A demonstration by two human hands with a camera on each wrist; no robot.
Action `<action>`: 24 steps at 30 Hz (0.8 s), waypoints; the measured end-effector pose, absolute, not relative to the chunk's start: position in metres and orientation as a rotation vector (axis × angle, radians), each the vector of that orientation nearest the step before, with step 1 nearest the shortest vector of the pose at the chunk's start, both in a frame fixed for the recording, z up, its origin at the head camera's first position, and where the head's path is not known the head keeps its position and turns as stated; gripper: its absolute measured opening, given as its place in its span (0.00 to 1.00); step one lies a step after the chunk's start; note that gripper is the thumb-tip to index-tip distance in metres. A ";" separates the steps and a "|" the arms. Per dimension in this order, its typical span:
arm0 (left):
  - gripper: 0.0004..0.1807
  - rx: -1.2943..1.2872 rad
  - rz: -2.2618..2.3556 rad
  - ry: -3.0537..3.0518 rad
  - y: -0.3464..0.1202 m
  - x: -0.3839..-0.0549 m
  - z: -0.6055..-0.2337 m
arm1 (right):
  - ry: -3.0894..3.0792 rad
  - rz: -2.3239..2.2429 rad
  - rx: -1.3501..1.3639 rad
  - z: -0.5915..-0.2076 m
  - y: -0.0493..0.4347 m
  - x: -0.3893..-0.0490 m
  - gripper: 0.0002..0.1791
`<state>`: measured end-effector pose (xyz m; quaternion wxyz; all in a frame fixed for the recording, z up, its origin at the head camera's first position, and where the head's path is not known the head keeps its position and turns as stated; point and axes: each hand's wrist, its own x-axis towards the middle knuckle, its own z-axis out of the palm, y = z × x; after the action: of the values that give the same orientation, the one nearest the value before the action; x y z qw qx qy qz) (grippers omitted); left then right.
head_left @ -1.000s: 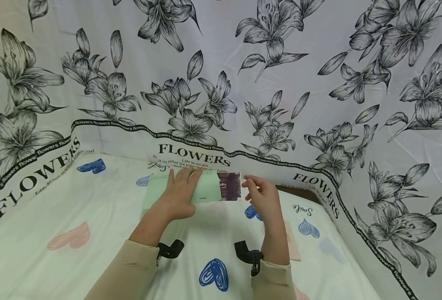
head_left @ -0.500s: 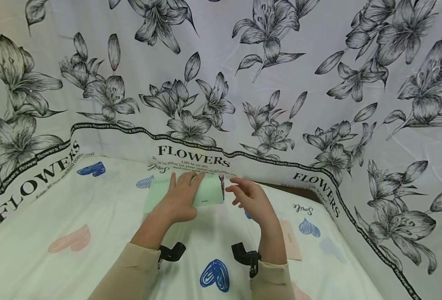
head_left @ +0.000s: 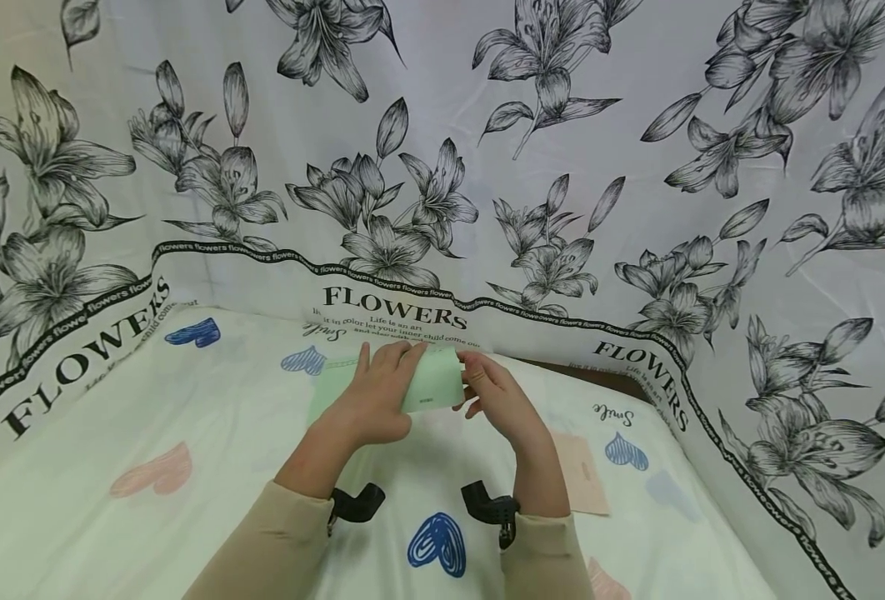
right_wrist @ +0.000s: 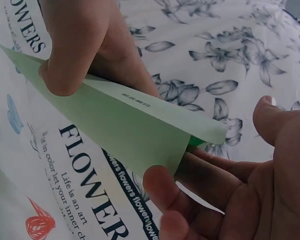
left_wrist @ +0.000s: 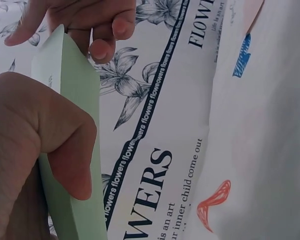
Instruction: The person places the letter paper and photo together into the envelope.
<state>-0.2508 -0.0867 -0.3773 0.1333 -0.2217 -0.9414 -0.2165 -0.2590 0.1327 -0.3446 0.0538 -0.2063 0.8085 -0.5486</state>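
Observation:
A pale green envelope [head_left: 437, 379] with a small line of print is held above the bedding, its open end to the right. My left hand [head_left: 375, 396] grips it, thumb [left_wrist: 72, 165] on one face and fingers on the other. At the open end is my right hand [head_left: 498, 396]. One finger reaches into the mouth in the right wrist view, another fingertip [right_wrist: 160, 182] touches the outer face, and the thumb [right_wrist: 270, 120] stands apart. No part of the photo shows outside the envelope.
A pale pink card or envelope [head_left: 579, 475] lies on the heart-printed white cloth [head_left: 247, 533], right of my right forearm. Behind hangs a white cloth [head_left: 442, 100] with black flower drawings. A brown edge [head_left: 592, 379] shows at the back right.
The dark photo, sticking out of the envelope's right end a second ago, has slid left out of sight. My right hand has followed it left to the opening; my left hand keeps its grip.

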 end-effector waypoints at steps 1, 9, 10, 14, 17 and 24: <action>0.59 -0.646 -0.627 -2.729 -0.086 -0.251 -0.376 | 2.431 -1.675 -0.626 -0.344 0.133 -0.259 0.32; 0.59 -0.699 -0.655 -2.736 -0.081 -0.246 -0.372 | 2.212 -1.675 -0.634 -0.352 0.129 -0.263 0.47; 0.59 -0.703 -0.657 -2.739 -0.080 -0.245 -0.373 | 2.193 -1.672 -0.632 -0.354 0.129 -0.263 0.48; 0.58 -0.692 -0.649 -2.737 -0.079 -0.244 -0.375 | 2.163 -1.693 -0.603 -0.359 0.134 -0.264 0.47; 0.57 -0.672 -0.652 -2.730 -0.079 -0.243 -0.376 | 2.164 -1.696 -0.595 -0.362 0.139 -0.263 0.45; 0.56 -0.731 -0.655 -2.713 -0.076 -0.241 -0.379 | 2.098 -1.566 -0.709 -0.363 0.138 -0.261 0.44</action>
<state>-0.2410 -0.0765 -0.3790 0.1280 -0.2513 -0.9326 -0.2252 -0.2606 0.1377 -0.3627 0.2130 -0.2555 0.7557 -0.5642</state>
